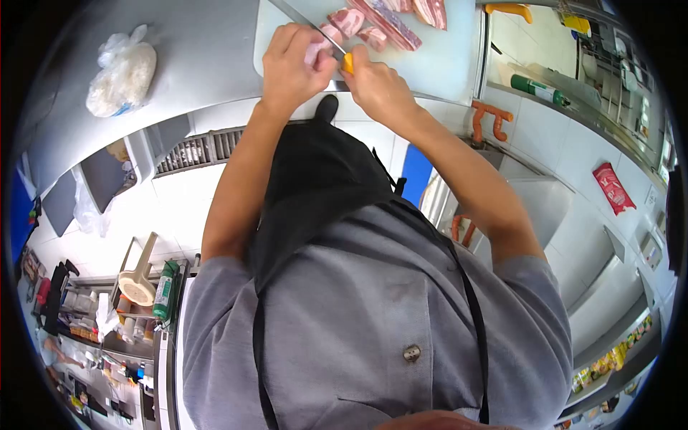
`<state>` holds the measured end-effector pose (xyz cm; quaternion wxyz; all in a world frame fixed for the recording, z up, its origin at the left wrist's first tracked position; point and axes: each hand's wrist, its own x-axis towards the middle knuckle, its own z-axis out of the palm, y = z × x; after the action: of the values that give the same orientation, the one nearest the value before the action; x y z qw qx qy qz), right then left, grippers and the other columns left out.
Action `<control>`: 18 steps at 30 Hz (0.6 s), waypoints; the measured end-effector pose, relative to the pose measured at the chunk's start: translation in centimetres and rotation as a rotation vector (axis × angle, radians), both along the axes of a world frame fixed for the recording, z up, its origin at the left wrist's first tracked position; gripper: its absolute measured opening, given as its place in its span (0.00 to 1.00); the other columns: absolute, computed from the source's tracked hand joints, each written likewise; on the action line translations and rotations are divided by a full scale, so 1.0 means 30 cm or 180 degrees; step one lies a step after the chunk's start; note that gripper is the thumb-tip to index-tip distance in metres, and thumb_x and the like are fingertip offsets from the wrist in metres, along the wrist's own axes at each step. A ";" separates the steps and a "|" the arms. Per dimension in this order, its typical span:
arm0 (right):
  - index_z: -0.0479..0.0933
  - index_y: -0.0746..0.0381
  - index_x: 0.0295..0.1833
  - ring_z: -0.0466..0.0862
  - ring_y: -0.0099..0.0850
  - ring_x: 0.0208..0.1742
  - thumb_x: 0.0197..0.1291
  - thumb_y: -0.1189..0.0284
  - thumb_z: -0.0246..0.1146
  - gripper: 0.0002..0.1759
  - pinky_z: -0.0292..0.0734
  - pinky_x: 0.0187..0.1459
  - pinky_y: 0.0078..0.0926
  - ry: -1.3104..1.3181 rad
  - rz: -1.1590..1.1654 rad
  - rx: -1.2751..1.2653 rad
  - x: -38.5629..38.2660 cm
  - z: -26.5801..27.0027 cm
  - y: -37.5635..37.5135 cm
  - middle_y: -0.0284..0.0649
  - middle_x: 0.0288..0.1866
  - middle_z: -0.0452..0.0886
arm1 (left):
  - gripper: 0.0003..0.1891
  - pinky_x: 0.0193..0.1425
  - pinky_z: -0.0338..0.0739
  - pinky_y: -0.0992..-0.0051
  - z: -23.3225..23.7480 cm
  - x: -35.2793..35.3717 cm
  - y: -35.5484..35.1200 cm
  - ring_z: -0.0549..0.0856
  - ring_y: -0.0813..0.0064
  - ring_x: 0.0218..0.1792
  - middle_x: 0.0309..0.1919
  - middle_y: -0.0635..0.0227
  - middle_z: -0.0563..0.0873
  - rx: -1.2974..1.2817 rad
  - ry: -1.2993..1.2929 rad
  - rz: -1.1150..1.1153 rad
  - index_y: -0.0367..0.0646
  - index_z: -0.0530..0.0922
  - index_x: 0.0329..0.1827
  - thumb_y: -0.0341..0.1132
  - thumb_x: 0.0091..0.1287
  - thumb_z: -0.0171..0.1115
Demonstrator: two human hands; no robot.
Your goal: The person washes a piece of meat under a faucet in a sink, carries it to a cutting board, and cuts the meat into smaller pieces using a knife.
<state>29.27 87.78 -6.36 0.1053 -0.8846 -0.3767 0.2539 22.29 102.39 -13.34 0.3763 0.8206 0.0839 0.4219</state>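
Note:
At the top centre, a pale cutting board lies on the steel counter. My right hand is closed round the yellow handle of a knife, whose blade points up and to the left. My left hand has its fingers curled on a pale pink piece of meat beside the blade. Further strips and chunks of raw meat lie on the board beyond both hands. Part of the blade passes close to the left fingers.
A knotted plastic bag with white contents sits on the counter at the left. A yellow-orange handle lies right of the board. Green bottle and red packet are at the right. The counter's front edge runs below my hands.

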 end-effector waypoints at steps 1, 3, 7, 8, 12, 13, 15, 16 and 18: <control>0.64 0.67 0.51 0.84 0.60 0.36 0.69 0.65 0.58 0.17 0.79 0.36 0.57 -0.0006 -0.0022 0.0063 -0.002 0.003 0.016 0.59 0.32 0.84 | 0.13 0.39 0.81 0.66 0.003 0.001 0.002 0.83 0.60 0.36 0.35 0.63 0.83 -0.0033 0.0054 -0.0012 0.42 0.80 0.36 0.25 0.45 0.67; 0.64 0.66 0.54 0.84 0.60 0.42 0.69 0.63 0.58 0.19 0.78 0.41 0.57 0.0146 -0.0036 0.0030 0.020 0.014 0.022 0.61 0.39 0.83 | 0.12 0.39 0.81 0.66 0.003 0.005 0.007 0.83 0.61 0.36 0.35 0.63 0.83 0.0079 0.0021 -0.0076 0.42 0.80 0.36 0.25 0.46 0.67; 0.62 0.62 0.56 0.83 0.62 0.39 0.71 0.59 0.55 0.20 0.77 0.40 0.59 0.0352 0.0086 0.0077 0.090 0.045 -0.049 0.61 0.37 0.83 | 0.13 0.41 0.79 0.65 0.007 -0.009 0.005 0.81 0.60 0.38 0.36 0.63 0.82 0.0221 0.0077 -0.0041 0.41 0.80 0.37 0.25 0.46 0.68; 0.63 0.60 0.58 0.83 0.62 0.41 0.71 0.58 0.55 0.20 0.76 0.42 0.59 0.0196 0.0068 -0.0013 0.109 0.051 -0.077 0.61 0.38 0.83 | 0.14 0.42 0.79 0.64 0.008 -0.012 0.007 0.80 0.58 0.39 0.37 0.63 0.81 0.0168 0.0118 -0.0105 0.41 0.79 0.37 0.25 0.45 0.67; 0.64 0.56 0.61 0.83 0.61 0.43 0.72 0.55 0.54 0.21 0.75 0.44 0.59 -0.0036 -0.0197 -0.0102 0.061 0.122 -0.102 0.62 0.38 0.82 | 0.14 0.44 0.78 0.64 0.039 -0.057 0.015 0.79 0.57 0.42 0.39 0.63 0.80 0.0275 0.0251 -0.0038 0.41 0.80 0.39 0.26 0.47 0.67; 0.64 0.57 0.59 0.83 0.61 0.42 0.72 0.56 0.55 0.20 0.75 0.42 0.59 -0.0048 -0.0280 -0.0121 0.038 0.140 -0.101 0.63 0.36 0.82 | 0.14 0.45 0.77 0.63 0.043 -0.065 0.011 0.79 0.57 0.41 0.39 0.62 0.80 0.0196 0.0360 -0.0038 0.40 0.80 0.39 0.26 0.48 0.67; 0.64 0.58 0.57 0.83 0.62 0.40 0.72 0.56 0.55 0.19 0.75 0.40 0.59 -0.0071 -0.0185 -0.0148 0.008 0.173 -0.118 0.62 0.34 0.82 | 0.13 0.46 0.76 0.62 0.049 -0.081 0.012 0.80 0.56 0.41 0.39 0.62 0.80 0.0111 0.0489 0.0008 0.39 0.79 0.39 0.27 0.49 0.67; 0.63 0.59 0.55 0.82 0.63 0.37 0.72 0.57 0.55 0.19 0.75 0.38 0.59 -0.0115 -0.0126 -0.0175 0.000 0.190 -0.123 0.61 0.31 0.82 | 0.13 0.45 0.77 0.62 0.059 -0.075 0.022 0.79 0.56 0.42 0.38 0.62 0.80 0.0237 0.0530 -0.0041 0.40 0.79 0.39 0.27 0.49 0.67; 0.63 0.61 0.54 0.83 0.61 0.34 0.72 0.59 0.55 0.18 0.76 0.35 0.58 -0.0142 0.0004 -0.0221 -0.038 0.240 -0.139 0.59 0.29 0.82 | 0.13 0.44 0.78 0.61 0.071 -0.074 0.031 0.79 0.57 0.42 0.37 0.63 0.79 0.0314 0.0591 -0.0092 0.41 0.79 0.39 0.28 0.49 0.66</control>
<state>28.12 83.60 0.83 0.0659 -0.8929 -0.3705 0.2471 20.07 103.31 -11.22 0.3321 0.8748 0.0857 0.3422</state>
